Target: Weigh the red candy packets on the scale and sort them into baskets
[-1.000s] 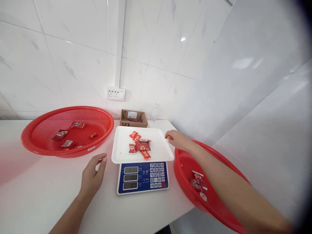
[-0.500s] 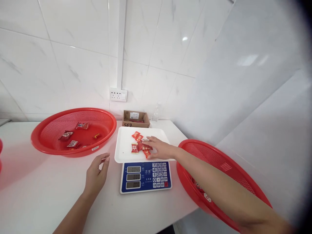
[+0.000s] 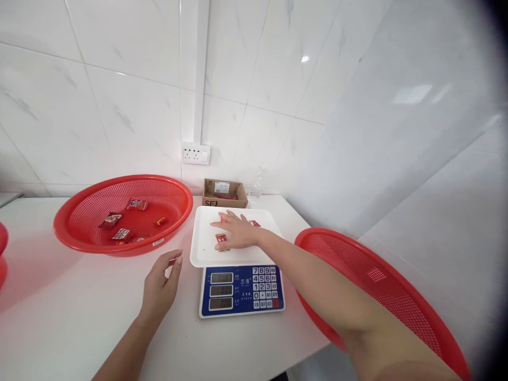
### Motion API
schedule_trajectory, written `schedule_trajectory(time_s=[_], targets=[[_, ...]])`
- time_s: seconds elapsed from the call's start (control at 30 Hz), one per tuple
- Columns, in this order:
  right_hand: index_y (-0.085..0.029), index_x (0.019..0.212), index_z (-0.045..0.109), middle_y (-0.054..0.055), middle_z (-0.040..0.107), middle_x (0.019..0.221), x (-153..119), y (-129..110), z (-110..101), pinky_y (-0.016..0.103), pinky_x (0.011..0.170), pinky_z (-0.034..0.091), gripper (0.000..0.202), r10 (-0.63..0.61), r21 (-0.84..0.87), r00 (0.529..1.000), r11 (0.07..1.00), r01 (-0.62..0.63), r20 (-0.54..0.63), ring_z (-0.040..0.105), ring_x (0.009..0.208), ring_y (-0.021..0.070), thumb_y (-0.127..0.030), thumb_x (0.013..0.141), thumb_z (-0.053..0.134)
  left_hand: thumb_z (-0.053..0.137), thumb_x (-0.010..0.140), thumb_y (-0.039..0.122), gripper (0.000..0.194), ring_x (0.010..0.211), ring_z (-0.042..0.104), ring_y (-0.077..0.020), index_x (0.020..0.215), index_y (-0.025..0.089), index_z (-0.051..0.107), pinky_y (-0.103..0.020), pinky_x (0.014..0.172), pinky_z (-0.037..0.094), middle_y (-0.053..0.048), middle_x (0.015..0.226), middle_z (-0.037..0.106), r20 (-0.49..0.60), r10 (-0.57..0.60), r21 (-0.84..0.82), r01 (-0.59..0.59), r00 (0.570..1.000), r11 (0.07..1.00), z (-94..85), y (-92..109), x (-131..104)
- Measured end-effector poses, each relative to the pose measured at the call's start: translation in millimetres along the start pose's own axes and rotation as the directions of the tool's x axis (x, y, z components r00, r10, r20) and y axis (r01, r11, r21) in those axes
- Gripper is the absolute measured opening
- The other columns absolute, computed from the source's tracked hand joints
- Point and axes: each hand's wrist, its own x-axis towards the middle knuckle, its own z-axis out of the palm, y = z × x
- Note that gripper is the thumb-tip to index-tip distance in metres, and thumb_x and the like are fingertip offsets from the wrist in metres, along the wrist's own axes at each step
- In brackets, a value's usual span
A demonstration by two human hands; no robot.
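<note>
My right hand [image 3: 236, 233] is spread palm down over small red packets on the white tray [image 3: 202, 256] of a blue scale [image 3: 243, 291]. Its fingers are apart, and the palm hides most of the packets. One red packet [image 3: 221, 239] shows by the thumb, another [image 3: 254, 223] beyond the back of the hand. My left hand [image 3: 162, 280] hovers over the white table, left of the scale, thumb and fingers apart with nothing between them.
A red basket [image 3: 79, 203] with several packets stands at the left, another red basket [image 3: 381, 270] at the right under my forearm. Behind the tray are a cardboard box [image 3: 224, 201] and a clear plastic bottle [image 3: 257, 182]. A red rim shows at the far left edge.
My right hand has moved left across the tray, spreading over the packets and covering more of them. The view has shifted slightly, and the top reading on the scale differs.
</note>
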Motion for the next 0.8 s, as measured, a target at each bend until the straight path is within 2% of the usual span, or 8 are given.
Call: schedule_trajectory(time_s=[0.07,0.13,0.23,0.3,0.43,0.53,0.63,0.8], targets=[[-0.033,0.139,0.034,0.007,0.015,0.153,8,-1,8,0.062,0.106,0.001,0.080,-0.009,-0.051,1.000,0.999,0.009,0.005,0.002,0.140,0.0336,-0.069,0.070,0.053,0.045,0.080,0.049,0.038,0.089,0.063,-0.0221,0.098,0.021,0.061,-0.024,0.049,0.048,-0.008,0.103,0.067,-0.005,-0.004,0.002,0.004,1.000,1.000,-0.6,-1,1],[-0.030,0.135,0.041,0.009,0.027,0.149,9,5,10,0.061,0.106,0.007,0.071,-0.016,-0.092,0.999,0.996,0.013,-0.028,0.013,0.138,0.0331,-0.065,0.074,0.052,0.045,0.080,0.049,0.038,0.089,0.063,-0.0218,0.098,0.021,0.062,-0.024,0.050,0.048,-0.007,0.103,0.067,-0.008,-0.006,0.004,0.006,1.000,1.000,-0.6,-2,1],[-0.028,0.126,0.053,0.008,0.047,0.136,-2,20,4,0.053,0.106,0.020,0.054,-0.046,-0.124,0.993,0.992,0.033,-0.107,0.035,0.129,0.0299,-0.052,0.078,0.054,0.044,0.080,0.050,0.038,0.090,0.063,-0.0219,0.098,0.021,0.062,-0.024,0.051,0.049,-0.007,0.103,0.067,0.009,-0.003,0.012,0.003,1.000,1.000,0.2,-3,0],[-0.027,0.124,0.055,0.008,0.049,0.134,-15,31,-3,0.047,0.105,0.025,0.051,-0.039,-0.121,0.990,0.992,0.022,-0.133,0.041,0.125,0.0282,-0.047,0.077,0.057,0.044,0.080,0.050,0.039,0.090,0.063,-0.0222,0.099,0.021,0.062,-0.024,0.051,0.049,-0.008,0.103,0.067,0.021,0.001,0.013,-0.001,1.000,1.000,1.0,-3,0],[-0.027,0.137,0.040,0.010,0.025,0.150,-45,51,-9,0.046,0.108,0.022,0.074,0.129,-0.021,0.988,0.991,-0.131,-0.084,0.021,0.137,0.0311,-0.060,0.073,0.057,0.044,0.080,0.050,0.039,0.087,0.064,-0.0220,0.099,0.021,0.062,-0.024,0.049,0.048,-0.008,0.102,0.067,0.021,0.008,0.008,-0.008,1.000,1.000,2.0,-2,0],[-0.026,0.145,0.022,0.011,0.012,0.153,-59,59,-2,0.046,0.110,0.019,0.085,0.224,0.059,0.972,0.974,-0.221,-0.066,0.009,0.140,0.0296,-0.064,0.075,0.052,0.044,0.079,0.050,0.039,0.087,0.064,-0.0220,0.099,0.021,0.061,-0.024,0.050,0.049,-0.008,0.102,0.067,0.022,0.005,0.014,-0.005,1.000,1.000,2.0,-2,0],[-0.022,0.146,0.017,0.012,0.011,0.153,-59,61,14,0.044,0.111,0.016,0.078,0.222,0.086,0.966,0.974,-0.212,-0.134,0.005,0.140,0.0271,-0.062,0.082,0.041,0.044,0.079,0.051,0.040,0.089,0.063,-0.0225,0.099,0.021,0.061,-0.025,0.053,0.051,-0.008,0.103,0.067,0.031,-0.002,0.021,0.002,1.000,1.000,2.1,-2,0],[-0.023,0.143,0.025,0.010,0.017,0.153,-41,58,33,0.045,0.111,0.018,0.067,0.139,0.025,0.956,0.990,-0.138,-0.257,0.012,0.140,0.0268,-0.059,0.087,0.032,0.044,0.080,0.051,0.040,0.090,0.063,-0.0225,0.099,0.021,0.061,-0.026,0.056,0.051,-0.008,0.103,0.066,0.038,0.005,0.022,-0.006,0.999,1.000,1.9,-3,0]])
